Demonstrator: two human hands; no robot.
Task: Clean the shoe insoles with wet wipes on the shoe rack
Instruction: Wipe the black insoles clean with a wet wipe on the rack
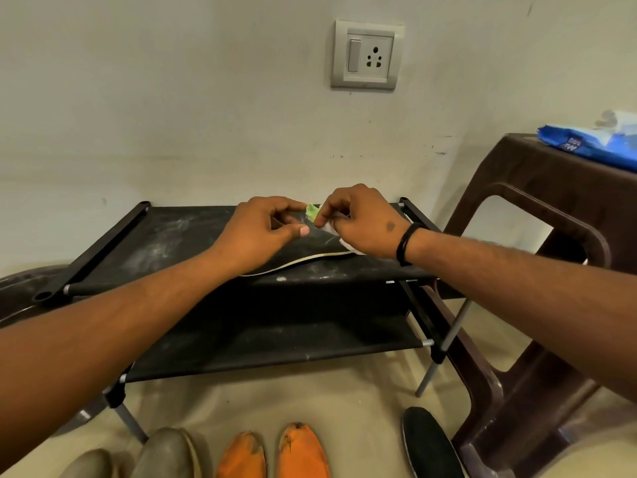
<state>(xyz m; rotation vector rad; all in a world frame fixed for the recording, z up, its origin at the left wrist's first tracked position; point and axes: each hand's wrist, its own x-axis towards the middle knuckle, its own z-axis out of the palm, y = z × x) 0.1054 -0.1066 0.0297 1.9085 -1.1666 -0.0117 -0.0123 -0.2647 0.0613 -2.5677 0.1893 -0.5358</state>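
We have the shoe rack (pixel 179 232) directly under both hands, its dusty black top shelf carrying one dark insole (pixel 303 258) with a pale edge, lying flat and running from beneath the left hand (pixel 262 232) across to beneath the right hand (pixel 362 222). Judgement: cleaning of this insole is under way, not finished; white smears show on the shelf around it, and we cannot tell how much of its surface has been wiped. The right hand has its fingers curled around a white wet wipe (pixel 332 229), pressed down on the insole's far end. The left hand sits just beside it, thumb and forefinger drawn together near a small green scrap (pixel 312 212) between the two hands; whether the left actually pinches that scrap or the insole we cannot tell, and what the scrap is we cannot say. Well to the right of the right hand, a brown plastic stool (pixel 565 215) holds the blue wipes pack (pixel 596 143), with a sheet showing at its top, reachable for a fresh wipe. Below the hands, on the floor in front of the rack, stand grey shoes (pixel 165 453), orange shoes (pixel 272 453) and one black shoe (pixel 431 446); judgement: their insoles likely remain to be done. Nothing blocks the wiping stroke; the lower shelf holds nothing we can see. A wall socket (pixel 367 55) sits above the hands.
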